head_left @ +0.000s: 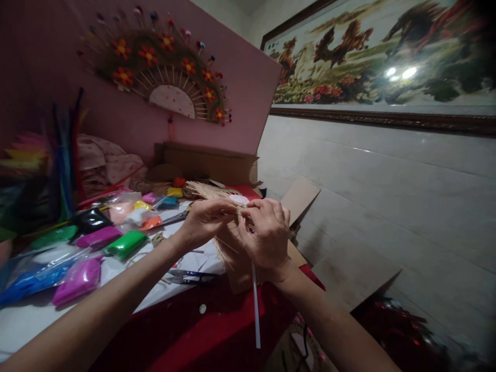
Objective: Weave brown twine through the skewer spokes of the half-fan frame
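My left hand (209, 219) is closed, thumb and fingers pinched at a small tan piece (242, 207) that is mostly hidden. My right hand (267, 230) meets it there, its fingertips bent over the same spot. A translucent glue stick (256, 310) hangs down from under my right hand; its upper end is hidden in the grip. Just behind the fingers lies a fan of thin wooden sticks (203, 190) with a pale pink dotted centre (239, 198), over brown cardboard (238, 263).
Black-handled snips (191, 277) and scissors (176, 218) lie left of the cardboard. Bagged coloured clay, including a green pack (126, 245) and a magenta pack (78, 279), crowds the white surface. A decorated fan (170, 77) hangs on a pink board. A tiled wall (368, 196) bounds the right side.
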The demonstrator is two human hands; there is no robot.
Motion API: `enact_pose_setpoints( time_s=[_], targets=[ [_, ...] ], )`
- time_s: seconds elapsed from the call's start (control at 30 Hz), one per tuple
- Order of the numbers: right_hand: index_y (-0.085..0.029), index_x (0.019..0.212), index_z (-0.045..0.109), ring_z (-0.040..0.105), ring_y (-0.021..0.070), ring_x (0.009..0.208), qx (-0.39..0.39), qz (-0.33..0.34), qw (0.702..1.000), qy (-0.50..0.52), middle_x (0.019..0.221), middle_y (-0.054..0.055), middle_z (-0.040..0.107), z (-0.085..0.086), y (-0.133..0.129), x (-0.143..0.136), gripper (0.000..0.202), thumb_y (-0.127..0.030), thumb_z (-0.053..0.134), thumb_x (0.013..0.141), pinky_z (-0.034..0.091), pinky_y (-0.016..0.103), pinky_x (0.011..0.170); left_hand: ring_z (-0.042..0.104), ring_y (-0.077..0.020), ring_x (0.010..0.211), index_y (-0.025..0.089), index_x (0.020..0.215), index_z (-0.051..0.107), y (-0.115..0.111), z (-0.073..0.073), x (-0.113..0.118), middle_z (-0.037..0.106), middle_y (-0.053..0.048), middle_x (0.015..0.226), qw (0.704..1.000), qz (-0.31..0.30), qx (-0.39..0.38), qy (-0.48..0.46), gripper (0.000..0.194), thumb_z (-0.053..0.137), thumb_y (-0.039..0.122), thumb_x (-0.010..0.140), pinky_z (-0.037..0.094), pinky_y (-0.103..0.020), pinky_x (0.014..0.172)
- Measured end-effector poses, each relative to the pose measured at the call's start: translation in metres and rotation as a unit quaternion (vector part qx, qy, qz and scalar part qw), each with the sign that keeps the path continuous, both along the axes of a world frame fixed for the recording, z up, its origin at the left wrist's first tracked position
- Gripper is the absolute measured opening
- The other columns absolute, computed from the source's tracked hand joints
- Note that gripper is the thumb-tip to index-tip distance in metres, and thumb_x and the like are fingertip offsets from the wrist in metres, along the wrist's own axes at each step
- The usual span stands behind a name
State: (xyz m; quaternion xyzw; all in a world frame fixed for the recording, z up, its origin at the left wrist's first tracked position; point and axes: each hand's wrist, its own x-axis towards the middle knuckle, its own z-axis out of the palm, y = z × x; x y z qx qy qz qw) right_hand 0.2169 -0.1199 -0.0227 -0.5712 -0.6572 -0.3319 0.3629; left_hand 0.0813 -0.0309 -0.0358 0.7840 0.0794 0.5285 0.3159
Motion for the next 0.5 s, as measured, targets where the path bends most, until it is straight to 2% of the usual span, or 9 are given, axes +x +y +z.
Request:
enact_pose_setpoints(
  time_s=[0.1,0.2,0.27,0.5],
  targets=[
    [-0.021,0.088,0.063,0.048,0.0231,0.101,-0.005,0.008,1.0,0.0,0.1,0.005,0.061,-0.001,-0.004,0.001,0.013,-0.028,0.055,0.08,0.033,0.04,0.087,0.065,-0.0181,0.085,0.013,0.084,0.069,0.0,0.0,0.001,0.07,-0.011,0.09,1.0,0.01,0.003,-0.007,0.012,0.064,0.019,0.075,0.053,-0.029,0.076],
    [-0.019,0.103,0.06,0.046,0.0247,0.105,-0.01,0.014,1.0,-0.004,0.108,0.008,0.059,-0.001,-0.012,0.004,0.028,-0.029,0.059,0.077,0.033,0.04,0.089,0.065,-0.0177,0.084,0.014,0.083,0.069,0.001,0.0,0.003,0.07,-0.009,0.088,1.0,0.009,-0.001,-0.018,0.011,0.065,0.02,0.074,0.053,-0.027,0.074],
    [-0.018,0.106,0.059,0.046,0.0248,0.107,-0.006,0.009,1.0,-0.003,0.11,0.008,0.059,-0.002,-0.017,0.007,0.03,-0.029,0.059,0.078,0.033,0.041,0.091,0.065,-0.0172,0.083,0.015,0.082,0.069,0.002,-0.001,0.004,0.071,-0.008,0.088,1.0,0.014,0.004,-0.025,0.01,0.065,0.02,0.074,0.053,-0.027,0.074],
    [-0.023,0.086,0.064,0.049,0.0225,0.103,0.011,-0.003,1.0,-0.003,0.103,0.005,0.061,-0.005,-0.009,0.01,0.01,-0.025,0.054,0.083,0.034,0.039,0.088,0.065,-0.0161,0.08,0.017,0.079,0.07,0.005,-0.001,0.005,0.071,-0.008,0.086,0.999,0.03,0.035,-0.019,0.008,0.062,0.02,0.077,0.051,-0.028,0.072]
  ],
)
